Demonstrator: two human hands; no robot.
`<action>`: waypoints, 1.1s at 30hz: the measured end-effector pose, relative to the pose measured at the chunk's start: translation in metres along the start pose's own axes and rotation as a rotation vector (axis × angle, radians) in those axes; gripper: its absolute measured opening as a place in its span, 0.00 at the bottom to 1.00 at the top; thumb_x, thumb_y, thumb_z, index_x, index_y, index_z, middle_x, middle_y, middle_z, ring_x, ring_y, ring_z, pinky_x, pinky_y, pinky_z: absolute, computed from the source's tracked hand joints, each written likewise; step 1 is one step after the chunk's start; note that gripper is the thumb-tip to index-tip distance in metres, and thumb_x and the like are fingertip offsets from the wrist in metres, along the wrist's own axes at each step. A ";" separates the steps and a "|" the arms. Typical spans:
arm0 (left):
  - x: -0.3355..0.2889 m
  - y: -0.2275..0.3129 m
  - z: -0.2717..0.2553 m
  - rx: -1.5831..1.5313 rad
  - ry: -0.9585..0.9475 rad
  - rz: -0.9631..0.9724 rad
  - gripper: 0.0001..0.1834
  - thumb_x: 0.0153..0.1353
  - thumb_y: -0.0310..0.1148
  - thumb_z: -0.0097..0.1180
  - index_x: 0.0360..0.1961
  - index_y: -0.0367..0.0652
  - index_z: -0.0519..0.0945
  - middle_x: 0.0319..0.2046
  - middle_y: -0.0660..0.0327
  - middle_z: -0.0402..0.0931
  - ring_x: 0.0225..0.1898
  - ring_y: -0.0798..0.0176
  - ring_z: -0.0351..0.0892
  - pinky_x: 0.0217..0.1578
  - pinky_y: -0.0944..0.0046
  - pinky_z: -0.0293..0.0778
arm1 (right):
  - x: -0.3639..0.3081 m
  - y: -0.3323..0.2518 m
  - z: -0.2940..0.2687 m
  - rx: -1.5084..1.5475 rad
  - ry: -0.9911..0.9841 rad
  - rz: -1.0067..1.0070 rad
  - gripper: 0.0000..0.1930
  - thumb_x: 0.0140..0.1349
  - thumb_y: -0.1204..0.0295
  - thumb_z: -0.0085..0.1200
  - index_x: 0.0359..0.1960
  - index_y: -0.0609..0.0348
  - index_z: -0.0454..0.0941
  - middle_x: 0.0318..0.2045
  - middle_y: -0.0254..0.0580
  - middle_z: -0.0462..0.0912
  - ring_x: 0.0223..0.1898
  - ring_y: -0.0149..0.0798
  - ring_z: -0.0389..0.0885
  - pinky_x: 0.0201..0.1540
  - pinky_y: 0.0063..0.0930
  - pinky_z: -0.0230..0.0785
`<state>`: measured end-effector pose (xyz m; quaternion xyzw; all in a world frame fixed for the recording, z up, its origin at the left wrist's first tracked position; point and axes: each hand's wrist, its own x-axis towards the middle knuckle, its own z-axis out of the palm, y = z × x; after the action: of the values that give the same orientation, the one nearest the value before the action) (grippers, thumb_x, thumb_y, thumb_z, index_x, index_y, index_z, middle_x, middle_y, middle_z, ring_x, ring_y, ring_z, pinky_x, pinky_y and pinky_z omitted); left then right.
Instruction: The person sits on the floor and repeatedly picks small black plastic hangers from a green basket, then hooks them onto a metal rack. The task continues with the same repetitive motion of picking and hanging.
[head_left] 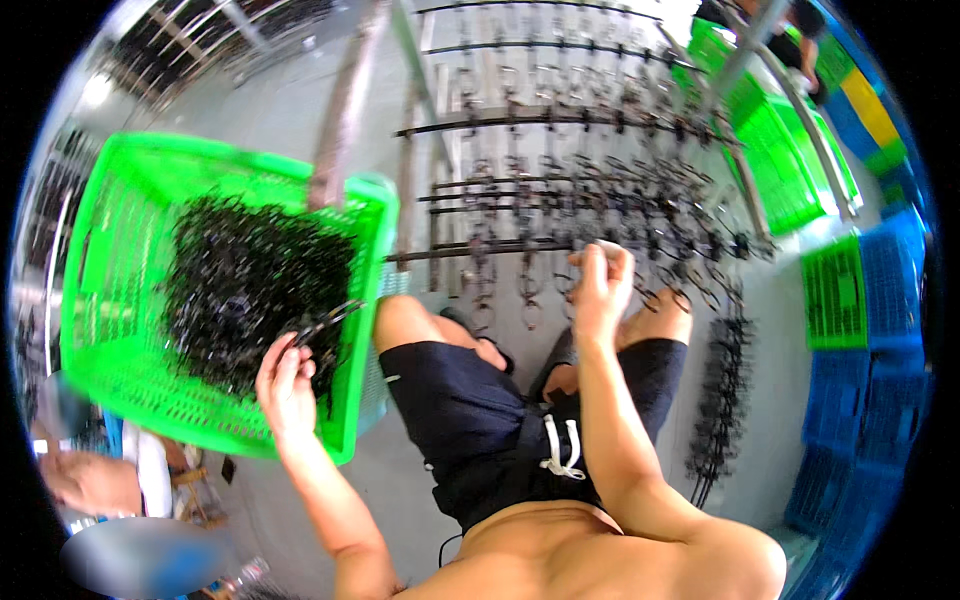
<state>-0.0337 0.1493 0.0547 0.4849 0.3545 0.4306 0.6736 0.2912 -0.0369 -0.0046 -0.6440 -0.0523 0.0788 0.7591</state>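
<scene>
A green basket [95, 300] is set at the person's left, and a heap of black parts [245, 285] is contained in it, piled toward its right wall. Behind the basket's far right corner a metal post [345, 110] is seen rising, by which the space between the basket and the rack is partly blocked. The rack is crossed by dark rods [560, 121], from which many small ring-shaped parts [525, 290] are hung in rows; these are crowded most densely toward the rack's right edge. Farther right, green crates [785, 165] and stacked blue crates [835, 395] are lined up, with a long dark bundle [720, 400] placed nearer, beyond the right knee [660, 315]. Another person's arm [808, 60] is partly seen at the top right, and another person [100, 485] at the lower left.

By the left hand [288, 385], above the heap near the basket's right wall, a slim dark piece [335, 318] is held; its grip is closed around one end, and the other end is pointed toward that wall. The right hand [602, 290] is raised at the rack's near edge, beside the nearest rod. Its fingers are curled, its grip nearly closed; whether anything is pinched there cannot be told.
</scene>
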 end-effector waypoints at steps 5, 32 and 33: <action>-0.003 0.004 0.001 -0.050 -0.098 0.080 0.11 0.58 0.22 0.52 0.43 0.35 0.78 0.43 0.58 0.73 0.36 0.65 0.74 0.32 0.71 0.70 | -0.045 -0.038 0.017 -0.555 -0.047 -0.556 0.13 0.59 0.74 0.50 0.45 0.65 0.68 0.42 0.49 0.67 0.47 0.44 0.64 0.51 0.36 0.56; -0.024 -0.021 0.057 0.476 -0.064 0.433 0.18 0.63 0.23 0.42 0.54 0.37 0.62 0.32 0.62 0.67 0.27 0.74 0.62 0.22 0.76 0.59 | -0.014 -0.035 -0.046 0.018 0.044 -0.177 0.09 0.62 0.77 0.48 0.43 0.62 0.68 0.33 0.33 0.73 0.29 0.22 0.68 0.30 0.15 0.63; -0.025 -0.019 0.064 0.484 -0.057 0.425 0.18 0.63 0.23 0.42 0.55 0.37 0.62 0.32 0.62 0.67 0.27 0.74 0.62 0.22 0.76 0.59 | 0.000 -0.030 -0.051 0.064 0.110 -0.153 0.08 0.62 0.77 0.48 0.42 0.61 0.68 0.32 0.32 0.73 0.29 0.21 0.68 0.28 0.14 0.63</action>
<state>0.0191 0.1009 0.0563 0.7061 0.3183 0.4512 0.4433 0.3019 -0.0911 0.0167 -0.6169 -0.0569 -0.0132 0.7849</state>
